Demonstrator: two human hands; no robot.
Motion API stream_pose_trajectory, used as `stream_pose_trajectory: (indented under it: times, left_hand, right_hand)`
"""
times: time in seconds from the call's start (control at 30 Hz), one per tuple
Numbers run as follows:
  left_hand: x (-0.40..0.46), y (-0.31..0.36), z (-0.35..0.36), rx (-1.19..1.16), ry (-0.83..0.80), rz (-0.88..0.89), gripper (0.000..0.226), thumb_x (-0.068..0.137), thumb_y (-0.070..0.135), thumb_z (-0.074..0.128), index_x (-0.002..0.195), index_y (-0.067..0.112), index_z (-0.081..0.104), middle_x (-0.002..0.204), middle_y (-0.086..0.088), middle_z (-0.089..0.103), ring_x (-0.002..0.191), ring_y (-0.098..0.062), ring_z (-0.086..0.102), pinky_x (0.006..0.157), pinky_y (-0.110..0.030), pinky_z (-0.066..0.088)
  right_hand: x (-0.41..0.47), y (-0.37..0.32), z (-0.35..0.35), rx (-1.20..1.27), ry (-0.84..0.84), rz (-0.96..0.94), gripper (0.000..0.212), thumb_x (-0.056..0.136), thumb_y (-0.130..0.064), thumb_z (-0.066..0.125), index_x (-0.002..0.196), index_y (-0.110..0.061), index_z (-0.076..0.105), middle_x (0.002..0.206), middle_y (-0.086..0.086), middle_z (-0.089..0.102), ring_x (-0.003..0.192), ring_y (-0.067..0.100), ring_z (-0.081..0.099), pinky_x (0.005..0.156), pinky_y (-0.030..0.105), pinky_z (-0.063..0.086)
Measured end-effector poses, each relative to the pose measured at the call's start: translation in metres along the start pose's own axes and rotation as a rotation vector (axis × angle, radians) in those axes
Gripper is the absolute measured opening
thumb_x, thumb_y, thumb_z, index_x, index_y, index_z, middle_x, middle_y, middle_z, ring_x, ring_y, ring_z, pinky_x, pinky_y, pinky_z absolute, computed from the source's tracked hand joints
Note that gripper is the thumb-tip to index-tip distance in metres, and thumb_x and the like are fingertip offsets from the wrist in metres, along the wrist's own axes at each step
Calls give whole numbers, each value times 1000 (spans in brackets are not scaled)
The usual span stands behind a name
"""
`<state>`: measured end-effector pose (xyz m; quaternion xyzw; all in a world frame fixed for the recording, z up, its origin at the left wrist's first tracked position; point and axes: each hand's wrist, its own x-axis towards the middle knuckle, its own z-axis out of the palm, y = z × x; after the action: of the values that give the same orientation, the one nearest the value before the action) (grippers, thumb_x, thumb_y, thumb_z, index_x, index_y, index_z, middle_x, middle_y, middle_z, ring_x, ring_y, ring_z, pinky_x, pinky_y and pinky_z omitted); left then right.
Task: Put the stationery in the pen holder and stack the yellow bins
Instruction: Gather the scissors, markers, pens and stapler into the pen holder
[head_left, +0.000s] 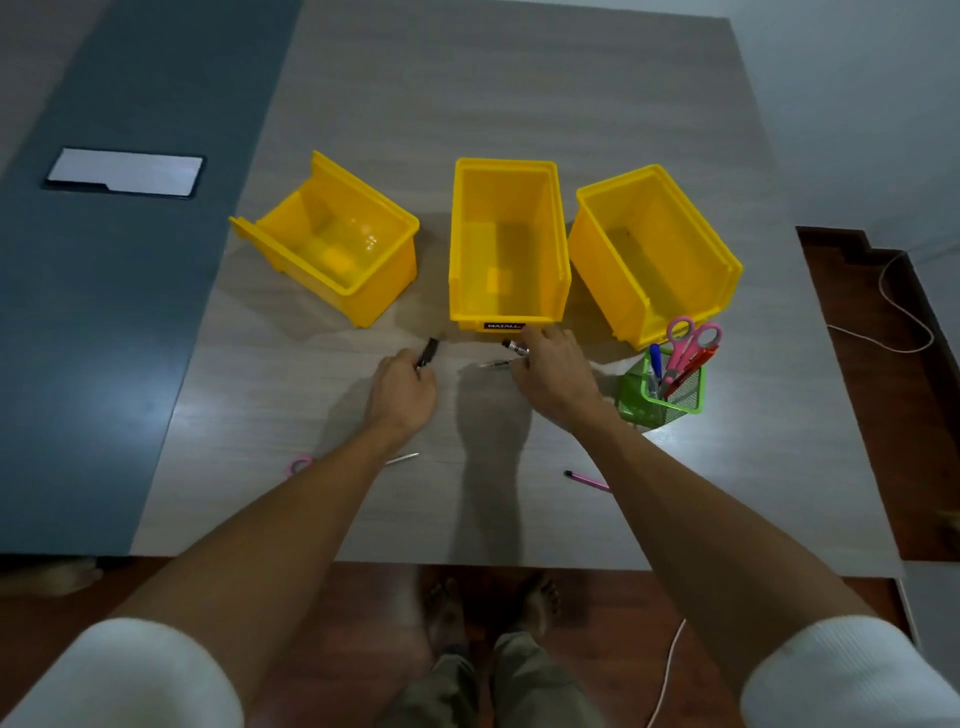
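Three yellow bins stand side by side on the grey table: a left bin (332, 244), a middle bin (506, 244) and a right bin (654, 254). A green mesh pen holder (675, 387) sits in front of the right bin and holds pink scissors (688, 338), a blue pen and a red item. My left hand (402, 389) is closed around a black pen (430, 351). My right hand (553, 369) grips a silver-tipped pen (514, 346) just in front of the middle bin. Pink scissors (300, 464) lie partly under my left forearm. A pink pen (587, 480) lies by my right forearm.
A tablet or phone with a white screen (124, 172) lies on the dark blue surface (104, 312) to the left. A white cable (904, 306) runs over the wooden floor on the right. The table's near edge (467, 564) is just above my feet.
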<state>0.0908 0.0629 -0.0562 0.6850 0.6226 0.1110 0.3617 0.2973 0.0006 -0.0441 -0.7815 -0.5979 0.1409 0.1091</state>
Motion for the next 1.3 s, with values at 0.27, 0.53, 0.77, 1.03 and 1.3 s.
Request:
stream_pose_trajectory:
  times: [0.27, 0.53, 0.77, 1.03, 1.3]
  left_hand:
    - [-39, -50, -49, 341, -387, 103, 21, 77, 35, 76, 75, 21, 61, 91, -7, 69, 84, -29, 66, 64, -30, 46]
    - [-40, -72, -37, 542, -457, 178, 18, 89, 31, 66, 101, 17, 69, 110, -9, 69, 96, -31, 66, 71, -31, 44]
    - [-34, 0, -55, 459, -474, 311, 21, 86, 31, 72, 101, 18, 69, 107, -8, 69, 96, -31, 66, 73, -34, 48]
    - [-42, 121, -70, -143, -306, 440, 13, 92, 17, 74, 89, 5, 70, 70, 0, 57, 57, 0, 51, 51, -11, 37]
    - [-82, 212, -64, -671, -334, 461, 14, 101, 13, 61, 90, 6, 55, 92, -28, 73, 33, 4, 50, 45, -12, 40]
  right_hand:
    - [15, -20, 27, -283, -232, -141, 34, 95, -6, 53, 128, -7, 61, 125, 18, 51, 119, 38, 50, 90, 50, 48]
    - [9, -23, 30, -223, -54, -251, 25, 88, 0, 60, 113, -6, 64, 113, 18, 65, 106, 37, 56, 81, 46, 45]
    - [5, -32, -24, 234, 204, -31, 11, 98, -8, 53, 104, -9, 62, 100, 12, 62, 86, 31, 51, 62, 37, 32]
    - [-39, 4, -112, 604, 546, 244, 17, 98, -14, 59, 113, -9, 66, 92, 1, 65, 81, 18, 57, 67, 27, 39]
    - [-83, 78, -146, 572, 640, 424, 14, 98, -14, 59, 108, -6, 63, 85, 1, 59, 74, 15, 52, 57, 20, 35]
